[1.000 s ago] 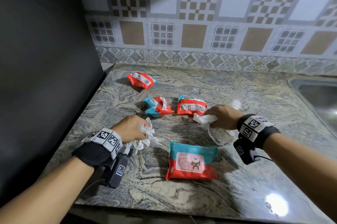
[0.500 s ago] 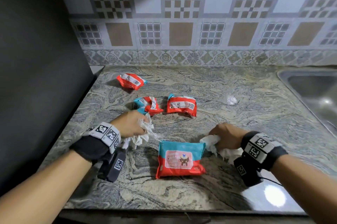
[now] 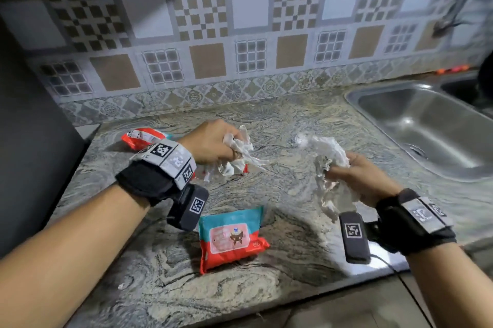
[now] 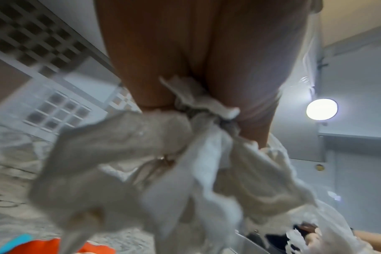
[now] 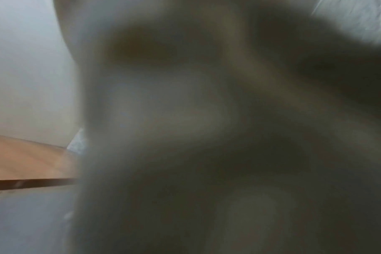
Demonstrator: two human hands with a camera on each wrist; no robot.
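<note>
**Two Hands, Two Bunches of Wipes**

The left hand is up above the counter. Its fingers are curled tight around a scrunched white bunch of wipes, the left bunch. The left wrist camera shows it close, with loose ends hanging down from the fist. The right hand is up too, near the sink. Its fingers and thumb squeeze a bigger bunch, the right bunch. A long floppy part hangs down under that hand. The right wrist camera is just a blur, so it tells nothing.

Neither bunch touches the counter. On the counter, between the two arms, lies a full wipe pack. It is red and blue with a little animal on it. A small red pack lies far back on the left. Something red peeks out under the left bunch, but I cannot tell what it is.

I think the wiping is on a break or done, since both bunches are in the air and look used. The next move is one of two things. The hands can press the bunches down and rub the counter some more, or they can carry them away and drop them. No bin shows. Either way the hands need to squeeze hard, because the floppy ends could slip out and fall.
</note>
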